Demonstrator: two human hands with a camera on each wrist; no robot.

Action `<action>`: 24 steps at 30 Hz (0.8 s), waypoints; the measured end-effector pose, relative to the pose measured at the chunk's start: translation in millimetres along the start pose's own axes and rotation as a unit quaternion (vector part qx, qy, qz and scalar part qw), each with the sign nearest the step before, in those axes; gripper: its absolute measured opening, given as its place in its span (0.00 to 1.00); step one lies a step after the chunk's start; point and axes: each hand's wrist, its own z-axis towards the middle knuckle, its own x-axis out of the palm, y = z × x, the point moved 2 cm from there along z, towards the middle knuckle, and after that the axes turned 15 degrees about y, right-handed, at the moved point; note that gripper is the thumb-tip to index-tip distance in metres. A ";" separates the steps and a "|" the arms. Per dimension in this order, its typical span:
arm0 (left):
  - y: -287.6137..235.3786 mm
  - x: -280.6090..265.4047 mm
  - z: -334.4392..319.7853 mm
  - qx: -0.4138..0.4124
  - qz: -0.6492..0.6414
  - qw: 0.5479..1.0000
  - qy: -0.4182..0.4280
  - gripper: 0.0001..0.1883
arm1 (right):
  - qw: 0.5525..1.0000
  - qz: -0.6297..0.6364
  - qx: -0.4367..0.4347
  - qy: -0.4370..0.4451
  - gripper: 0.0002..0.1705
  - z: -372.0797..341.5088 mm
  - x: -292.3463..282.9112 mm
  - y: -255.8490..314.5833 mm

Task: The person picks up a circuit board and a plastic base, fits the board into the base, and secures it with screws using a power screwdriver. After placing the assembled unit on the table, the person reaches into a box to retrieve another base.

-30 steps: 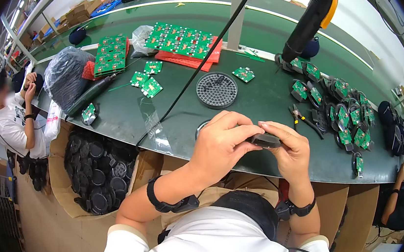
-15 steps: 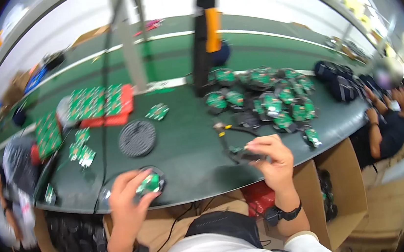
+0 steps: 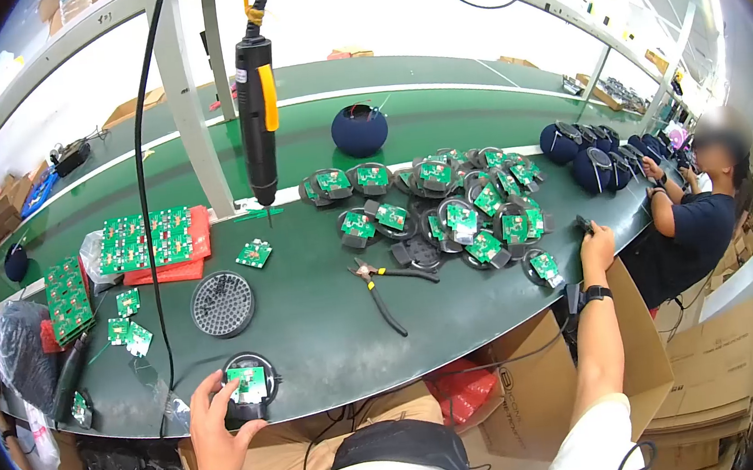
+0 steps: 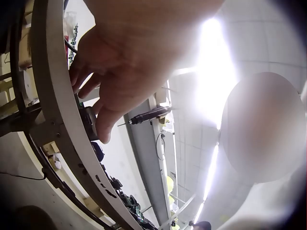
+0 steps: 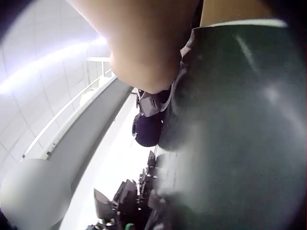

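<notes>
A black round housing point(image 3: 272, 385) with a green circuit board point(image 3: 251, 382) in it lies at the table's front edge. My left hand point(image 3: 217, 438) holds its left side, fingers over the board's edge and thumb at the lower end. In the left wrist view, a dark block point(image 4: 88, 120) shows between thumb and fingers of the left hand point(image 4: 117, 72). Far to the right, my right hand point(image 3: 597, 250) grips a small black plastic piece point(image 3: 584, 224) over the table; its kind cannot be told. The right wrist view shows mostly the heel of that hand point(image 5: 148, 57).
A heap of housings with boards point(image 3: 462, 217) covers the table's middle right, cutters point(image 3: 379, 292) before it. A round mesh grille point(image 3: 223, 304) lies at left. A power screwdriver point(image 3: 259, 137) hangs overhead. Blue round units point(image 3: 592, 168) and another person point(image 3: 710, 218) are at right.
The head view has swung right. Both hands were together on a dark piece; the left hand then went to the housing at the table edge, and the right hand moved far right with a black piece.
</notes>
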 end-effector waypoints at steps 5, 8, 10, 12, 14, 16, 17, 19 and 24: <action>-4.1 2.1 -0.7 -0.002 0.018 1.000 -0.003 0.41 | 0.992 0.009 -0.086 0.087 0.40 34.0 29.3 -10.1; -3.6 3.9 2.2 0.006 0.027 1.000 -0.007 0.39 | 0.993 -0.021 -0.109 0.042 0.39 38.6 32.1 -13.3; -2.0 4.1 3.4 0.015 0.026 0.999 -0.018 0.37 | 0.986 0.048 -0.160 -0.011 0.31 18.3 31.0 3.9; 3.5 5.3 5.4 0.026 0.037 0.999 -0.027 0.36 | 0.946 0.231 -0.221 0.059 0.21 -48.6 -12.7 55.0; 4.3 4.5 7.2 0.027 0.055 0.998 -0.031 0.37 | 0.878 0.376 -0.237 0.179 0.14 -136.4 -45.5 111.7; 4.4 5.2 8.0 0.026 0.059 0.997 -0.039 0.36 | 0.814 0.423 -0.251 0.310 0.10 -215.7 -63.9 158.7; 4.9 7.3 8.9 0.033 0.054 0.997 -0.043 0.35 | 0.779 0.422 -0.282 0.368 0.09 -246.5 -66.6 178.7; 5.4 11.0 8.8 0.031 0.053 0.997 -0.045 0.38 | 0.708 0.405 -0.337 0.470 0.09 -310.2 -73.0 223.9; 9.9 16.0 7.1 0.035 0.044 0.997 -0.057 0.37 | 0.562 0.311 -0.587 0.493 0.14 -400.8 -85.2 327.8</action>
